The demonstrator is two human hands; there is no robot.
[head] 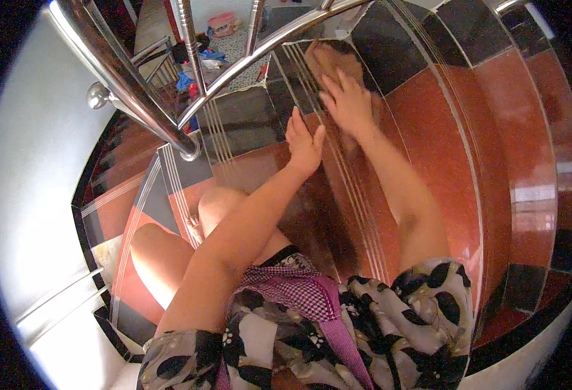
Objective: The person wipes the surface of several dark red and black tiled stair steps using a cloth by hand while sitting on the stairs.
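Observation:
My right hand (352,107), blurred with motion, is over the tiled stair tread with its fingers spread. A brown piece, apparently a cloth (337,56), extends past its fingertips onto the black tile. More brown shows along the right side of this hand, but whether the fingers grip it is unclear. My left hand (306,148) is lower and to the left, near the grooved edge of the step (332,141). Its thumb and fingers are apart and nothing is in them. Whether it touches the tile cannot be told.
A metal stair railing (276,44) curves across the top, its thick post (120,68) standing at left. Red tiled steps (437,136) rise at right. Clothes (208,63) and a pink-and-white bag (221,24) lie on the floor below. My bare knees (159,248) are at left.

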